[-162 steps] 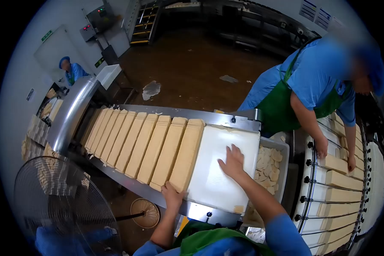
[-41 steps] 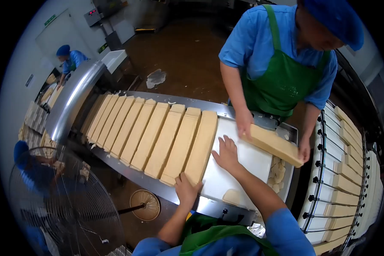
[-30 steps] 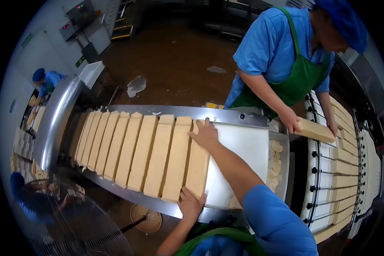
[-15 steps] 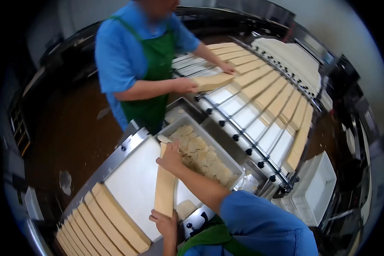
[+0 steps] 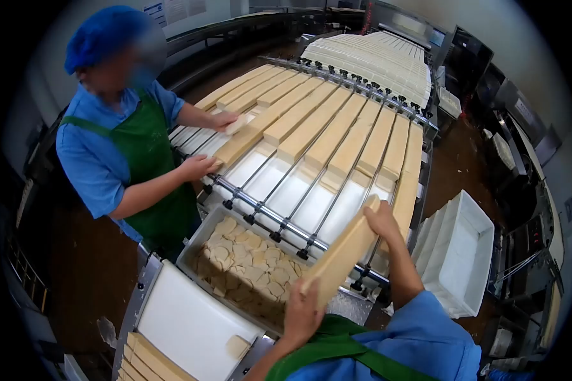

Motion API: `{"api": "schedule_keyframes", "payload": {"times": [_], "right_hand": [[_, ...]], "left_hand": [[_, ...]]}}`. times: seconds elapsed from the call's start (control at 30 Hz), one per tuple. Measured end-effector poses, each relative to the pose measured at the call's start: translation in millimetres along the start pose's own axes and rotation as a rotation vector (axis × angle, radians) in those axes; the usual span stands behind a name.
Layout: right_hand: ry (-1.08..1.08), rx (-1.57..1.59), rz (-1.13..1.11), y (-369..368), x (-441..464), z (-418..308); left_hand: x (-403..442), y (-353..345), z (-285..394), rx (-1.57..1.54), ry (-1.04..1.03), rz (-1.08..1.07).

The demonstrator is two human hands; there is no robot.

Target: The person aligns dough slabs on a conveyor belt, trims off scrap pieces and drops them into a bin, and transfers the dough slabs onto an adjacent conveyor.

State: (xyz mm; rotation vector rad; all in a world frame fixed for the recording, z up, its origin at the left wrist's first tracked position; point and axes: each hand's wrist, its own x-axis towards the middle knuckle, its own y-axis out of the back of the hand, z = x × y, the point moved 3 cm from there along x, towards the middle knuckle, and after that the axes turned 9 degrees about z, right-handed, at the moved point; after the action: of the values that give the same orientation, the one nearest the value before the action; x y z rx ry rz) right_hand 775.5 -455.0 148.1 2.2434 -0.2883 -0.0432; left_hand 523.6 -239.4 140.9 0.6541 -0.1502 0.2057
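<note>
A long, pale, dough-like slab (image 5: pixel 341 254) is held tilted in front of me, over the metal front rail of the conveyor (image 5: pixel 268 225). My left hand (image 5: pixel 302 311) is closed around its near lower end. At the far upper end, my right hand (image 5: pixel 381 220) grips it with fingers wrapped over the edge. Beyond it, several similar slabs (image 5: pixel 337 134) lie in lanes between thin metal rods. Below and left of the slab stands a grey bin (image 5: pixel 194 253) full of thin rounded pale pieces (image 5: pixel 251 257).
At the left, a co-worker (image 5: pixel 130 146) in a green apron handles another slab (image 5: pixel 248 136) and a small pale piece. A white belt (image 5: pixel 190 311) runs at lower left, with more slabs (image 5: pixel 147 355) and a loose scrap (image 5: pixel 238 347). Stacked white trays (image 5: pixel 464 254) stand at right.
Both my hands have carried the slab up from the white belt, past the bin, to the conveyor's front rail. My view has turned right. The co-worker's slab now lies in the lanes.
</note>
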Motion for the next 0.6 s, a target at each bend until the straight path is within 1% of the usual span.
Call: {"api": "schedule_keyframes", "payload": {"times": [0.03,0.1,0.17,0.23,0.3,0.33,0.37,0.4,0.43,0.47,0.5,0.53,0.57,0.6], "right_hand": [[0.0,0.004,-0.001,7.6,17.4,11.6],[0.075,-0.481,-0.188,7.0,51.5,33.3],[0.128,-0.494,-0.155,-10.0,87.0,49.0],[0.182,-0.5,-0.132,-18.7,109.9,56.9],[0.117,-0.547,-0.17,-27.3,126.6,62.4],[0.179,-0.553,-0.23,-6.9,110.9,31.9],[0.288,-0.712,-0.383,-28.7,135.4,58.3],[0.342,-0.734,-0.347,-33.7,141.4,69.0],[0.329,-0.766,-0.307,-35.4,144.2,74.3],[0.24,-0.649,-0.282,-61.3,173.6,120.3],[0.236,-0.563,-0.174,-52.1,166.2,113.5],[0.157,-0.616,-0.199,-40.5,159.8,95.7],[0.241,-0.566,-0.001,-49.9,164.0,112.4],[0.122,-0.56,-0.073,-32.8,154.2,85.6]], "left_hand": [[7.4,-11.0,5.6,0.004,-0.001,0.0],[16.7,-35.2,17.5,-0.125,-0.138,-0.118],[25.7,-52.4,21.6,-0.108,-0.152,-0.139],[33.9,-63.9,22.5,-0.244,-0.028,-0.218],[41.8,-72.2,21.1,-0.202,-0.015,-0.202],[42.6,-80.8,15.8,-0.18,-0.025,-0.198],[44.1,-86.3,11.9,-0.152,-0.023,-0.176],[46.9,-88.7,12.1,-0.167,-0.034,-0.167],[49.9,-95.4,10.1,-0.128,-0.046,-0.155],[51.2,-104.6,3.1,-0.199,0.013,-0.216],[54.8,-111.5,1.9,-0.143,0.024,-0.227],[59.4,-117.0,1.9,-0.204,-0.001,-0.244],[62.4,-135.7,-7.9,-0.257,-0.032,-0.212],[70.5,-145.0,-10.3,-0.282,-0.035,-0.23]]}}
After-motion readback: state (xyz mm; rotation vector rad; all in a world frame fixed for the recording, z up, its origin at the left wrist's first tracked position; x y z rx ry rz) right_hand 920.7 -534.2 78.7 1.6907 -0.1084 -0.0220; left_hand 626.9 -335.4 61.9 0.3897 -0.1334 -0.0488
